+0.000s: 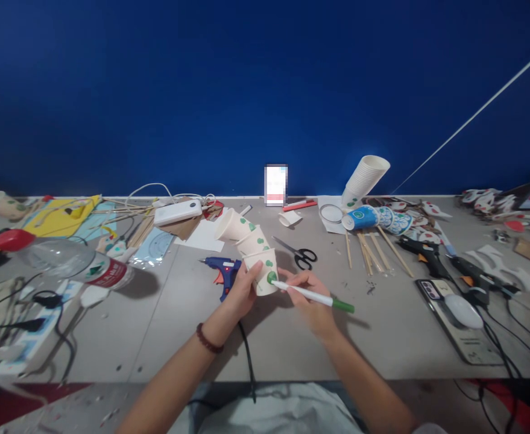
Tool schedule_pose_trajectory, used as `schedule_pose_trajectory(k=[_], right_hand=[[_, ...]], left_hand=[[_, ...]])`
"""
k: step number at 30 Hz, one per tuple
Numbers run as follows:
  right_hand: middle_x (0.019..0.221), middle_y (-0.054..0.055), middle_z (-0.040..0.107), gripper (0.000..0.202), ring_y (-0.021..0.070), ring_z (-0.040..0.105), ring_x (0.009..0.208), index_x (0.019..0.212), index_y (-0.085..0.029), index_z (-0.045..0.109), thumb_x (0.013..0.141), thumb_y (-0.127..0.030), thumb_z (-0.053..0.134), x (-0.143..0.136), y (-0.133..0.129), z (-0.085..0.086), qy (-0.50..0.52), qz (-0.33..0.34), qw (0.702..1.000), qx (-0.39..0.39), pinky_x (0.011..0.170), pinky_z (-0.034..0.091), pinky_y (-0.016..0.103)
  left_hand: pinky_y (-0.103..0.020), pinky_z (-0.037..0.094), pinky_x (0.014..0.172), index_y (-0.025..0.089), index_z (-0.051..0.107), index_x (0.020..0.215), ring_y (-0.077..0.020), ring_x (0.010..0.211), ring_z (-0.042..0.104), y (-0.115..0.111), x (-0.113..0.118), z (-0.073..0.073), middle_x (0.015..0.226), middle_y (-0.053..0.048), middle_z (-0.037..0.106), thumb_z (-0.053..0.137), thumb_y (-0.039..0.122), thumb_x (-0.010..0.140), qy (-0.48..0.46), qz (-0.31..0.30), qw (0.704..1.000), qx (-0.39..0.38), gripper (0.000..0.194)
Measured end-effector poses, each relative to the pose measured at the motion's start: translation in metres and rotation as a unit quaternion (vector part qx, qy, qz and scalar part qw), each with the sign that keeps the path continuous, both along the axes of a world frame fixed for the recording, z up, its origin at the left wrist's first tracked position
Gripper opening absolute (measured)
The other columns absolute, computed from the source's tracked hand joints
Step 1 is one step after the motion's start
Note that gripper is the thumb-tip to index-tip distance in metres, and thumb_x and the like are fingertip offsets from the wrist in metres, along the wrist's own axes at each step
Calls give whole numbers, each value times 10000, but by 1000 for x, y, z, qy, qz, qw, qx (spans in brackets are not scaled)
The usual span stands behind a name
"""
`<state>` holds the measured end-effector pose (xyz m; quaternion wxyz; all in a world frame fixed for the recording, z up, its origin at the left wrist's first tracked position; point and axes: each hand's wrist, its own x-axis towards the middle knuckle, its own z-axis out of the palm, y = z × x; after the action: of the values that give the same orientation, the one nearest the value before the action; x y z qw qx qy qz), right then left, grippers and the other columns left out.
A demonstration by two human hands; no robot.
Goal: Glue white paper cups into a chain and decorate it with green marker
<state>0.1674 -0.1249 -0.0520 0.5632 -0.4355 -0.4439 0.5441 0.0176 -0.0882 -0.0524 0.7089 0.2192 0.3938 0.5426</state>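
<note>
My left hand (245, 290) is closed on a curved chain of joined white paper cups (253, 241) that carries green spots. The chain leans up and to the left, its lowest cup nearest me. In my right hand (310, 295) is a white marker with a green end (321, 296), gripped between the fingers. The marker's tip touches a round green spot on the lowest cup, or lies right at it. Behind my left hand lies a blue glue gun (223, 271). Black scissors (301, 254) rest open just beyond my right hand.
A plastic bottle (79, 262) lies at the left by a power strip (43, 325). Stacked cups (366, 178) and a blue patterned cup chain (377, 218) are at the back right. Wooden sticks (371, 253), a phone (461, 337) and black glue guns (427, 256) occupy the right.
</note>
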Motion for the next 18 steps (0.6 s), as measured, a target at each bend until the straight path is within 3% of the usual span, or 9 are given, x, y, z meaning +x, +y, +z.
schedule_pose_trajectory(k=[10, 18], right_hand=[[663, -8, 663, 163, 298, 681, 1094, 685, -246, 577, 713, -262, 736, 0, 0, 2, 17, 1, 1000, 2, 902, 515, 421], [614, -7, 649, 210, 320, 684, 1084, 640, -242, 557, 674, -292, 758, -1, 1, 10, 12, -12, 1000, -19, 894, 519, 423]], left_hand=[[-345, 523, 790, 134, 650, 1043, -219, 848, 680, 1, 0, -2, 967, -87, 730, 833, 437, 626, -6, -10, 1000, 7, 547], [-312, 531, 744, 120, 649, 1031, -200, 808, 678, 1, -1, -1, 939, -91, 735, 845, 446, 605, -18, -14, 1000, -4, 571]])
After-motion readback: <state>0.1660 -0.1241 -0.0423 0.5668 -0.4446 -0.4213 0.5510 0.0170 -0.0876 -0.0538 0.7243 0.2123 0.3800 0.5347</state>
